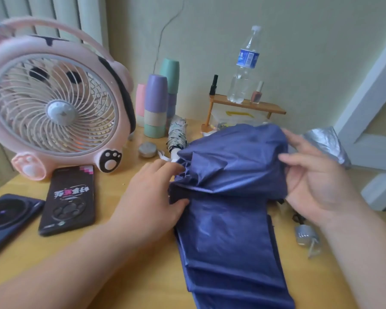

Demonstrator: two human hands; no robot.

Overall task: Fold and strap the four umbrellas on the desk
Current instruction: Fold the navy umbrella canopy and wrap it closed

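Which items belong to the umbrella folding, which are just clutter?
Job: navy blue fabric umbrella, left hand and right hand gripping it; rolled black-and-white patterned umbrella; crumpled silver fabric.
Clutter: pink round fan; black patterned phone; stacked pastel cups; clear plastic bottle.

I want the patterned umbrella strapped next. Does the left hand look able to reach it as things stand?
Probably yes: the patterned umbrella lies just beyond the left hand, with nothing standing between them, though that hand is holding the blue umbrella and would have to let go.
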